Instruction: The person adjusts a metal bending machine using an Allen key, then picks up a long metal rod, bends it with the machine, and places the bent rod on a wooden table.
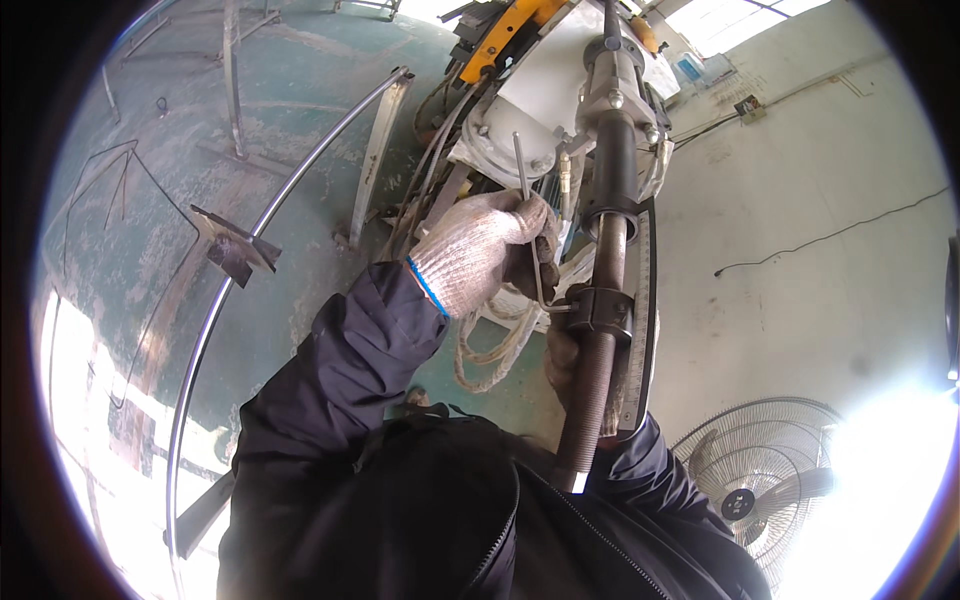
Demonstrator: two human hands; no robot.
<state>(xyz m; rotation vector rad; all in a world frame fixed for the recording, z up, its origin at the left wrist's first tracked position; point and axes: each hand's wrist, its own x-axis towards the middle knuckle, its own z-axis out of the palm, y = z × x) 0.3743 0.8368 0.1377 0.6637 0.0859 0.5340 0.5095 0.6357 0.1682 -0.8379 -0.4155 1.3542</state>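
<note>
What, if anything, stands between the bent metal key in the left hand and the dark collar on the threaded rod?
Nothing visible does: the bent key in the left hand has its short end at the left side of the collar. Whether it is seated there cannot be told.

The right hand [561,366] is mostly hidden behind the threaded rod [586,396]. Glare partly veils the fan [738,503]; the picture's near edge cuts off the curved tube [216,306]

worn green floor [310,80] | pale wall [800,330] | caged fan [738,503], lower right | bright window [735,25]
</note>
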